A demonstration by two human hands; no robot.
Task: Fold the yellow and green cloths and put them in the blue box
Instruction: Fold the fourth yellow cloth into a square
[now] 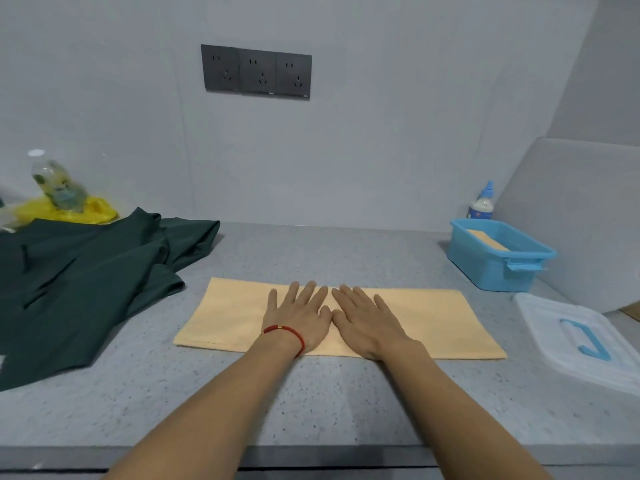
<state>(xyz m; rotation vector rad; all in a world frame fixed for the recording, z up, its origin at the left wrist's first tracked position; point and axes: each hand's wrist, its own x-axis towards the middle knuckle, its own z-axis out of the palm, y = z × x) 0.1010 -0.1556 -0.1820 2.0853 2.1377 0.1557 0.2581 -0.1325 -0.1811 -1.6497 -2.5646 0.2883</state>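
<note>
A person's two bare forearms reached forward over a grey speckled worktop [311, 403]. A yellow cloth [228, 313], folded into a long flat strip, lay across the middle of the worktop, its long edges running left to right. Both hands pressed flat on the centre of this strip, palms down, fingers straight and slightly spread, holding nothing. The left hand [299, 315] and the right hand [367, 320] sat side by side, thumbs touching or nearly so. A red string bracelet [285, 332] circled the left wrist. To the left, well apart from the hands, a dark green cloth [86, 282] lay unfolded and rumpled, one corner near the yellow strip's left end. Behind it, against the wall, a clear plastic bottle [57, 183] leaned on a bright yellow plastic bag [86, 213]. At the right rear stood the blue box [495, 268], open, with a pale orange-yellow folded item [486, 239] showing inside it. A small white bottle with a blue cap [482, 202] stood just behind the box. Nearer the viewer on the right lay a translucent white lid with a blue handle [585, 337]. A dark strip of three wall sockets [256, 71] was mounted on the grey wall above.
</note>
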